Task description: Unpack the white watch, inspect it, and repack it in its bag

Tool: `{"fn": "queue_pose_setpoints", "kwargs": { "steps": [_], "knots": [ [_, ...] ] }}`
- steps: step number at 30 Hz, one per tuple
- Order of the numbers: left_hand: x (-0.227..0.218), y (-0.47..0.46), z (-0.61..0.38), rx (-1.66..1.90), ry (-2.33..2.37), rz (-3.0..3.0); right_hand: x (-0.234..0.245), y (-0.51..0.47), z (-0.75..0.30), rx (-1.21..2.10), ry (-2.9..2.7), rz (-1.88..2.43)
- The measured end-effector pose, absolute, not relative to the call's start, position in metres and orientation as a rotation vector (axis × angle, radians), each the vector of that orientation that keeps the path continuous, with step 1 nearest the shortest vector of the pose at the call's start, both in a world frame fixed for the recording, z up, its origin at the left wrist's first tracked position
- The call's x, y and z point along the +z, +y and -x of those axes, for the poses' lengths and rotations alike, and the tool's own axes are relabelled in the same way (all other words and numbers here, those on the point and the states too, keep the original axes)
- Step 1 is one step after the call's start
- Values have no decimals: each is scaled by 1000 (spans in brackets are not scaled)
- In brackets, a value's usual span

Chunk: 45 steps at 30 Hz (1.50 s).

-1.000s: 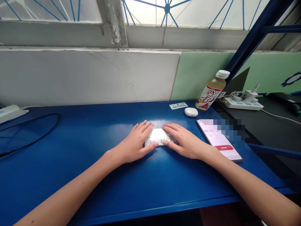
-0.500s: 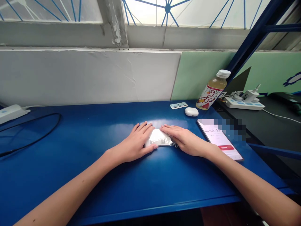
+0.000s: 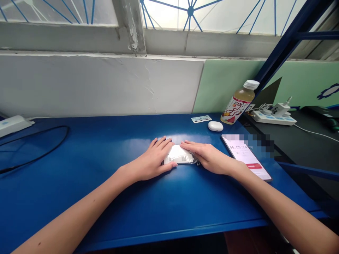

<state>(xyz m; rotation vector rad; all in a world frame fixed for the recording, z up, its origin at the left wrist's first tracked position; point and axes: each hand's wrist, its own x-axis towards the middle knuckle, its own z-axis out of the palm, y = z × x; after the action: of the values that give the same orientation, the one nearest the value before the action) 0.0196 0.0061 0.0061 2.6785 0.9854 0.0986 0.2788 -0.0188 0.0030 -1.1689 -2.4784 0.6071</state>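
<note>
A small flat white packet (image 3: 180, 154) with a shiny, clear-looking edge lies on the blue desk (image 3: 169, 208). My left hand (image 3: 155, 158) rests on its left side, fingers stretched out and the thumb along the near edge. On the packet's right side lies my right hand (image 3: 205, 155), its fingers straight and flat. Both hands touch the packet from above and cover its two ends. What kind of thing is inside the packet I cannot make out.
Right of my hands lies a phone (image 3: 246, 158) showing a running timer. Behind it are a white earbud case (image 3: 215, 126), a small card (image 3: 201, 119) and a drink bottle (image 3: 238, 104). A power strip (image 3: 275, 116) stands farther right. A black cable (image 3: 39, 155) curls at the left.
The phone's timer has gone up by one second. The view has shifted very slightly. Both hands stay in the same place on the packet.
</note>
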Motion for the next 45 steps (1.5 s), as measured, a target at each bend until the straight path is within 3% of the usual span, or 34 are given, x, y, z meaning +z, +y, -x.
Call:
{"fn": "queue_pose_setpoints", "kwargs": {
  "steps": [31,42,45],
  "knots": [
    [7,10,-16,182,938,-2654,3,-16,-283,702,-2456,1113],
    [8,15,-8,303,1070,-2679,6,-18,-287,43,-2527,1187],
    [6,12,-11,313,1084,-2717,5,-17,-286,30,-2533,1146]
  ]
}}
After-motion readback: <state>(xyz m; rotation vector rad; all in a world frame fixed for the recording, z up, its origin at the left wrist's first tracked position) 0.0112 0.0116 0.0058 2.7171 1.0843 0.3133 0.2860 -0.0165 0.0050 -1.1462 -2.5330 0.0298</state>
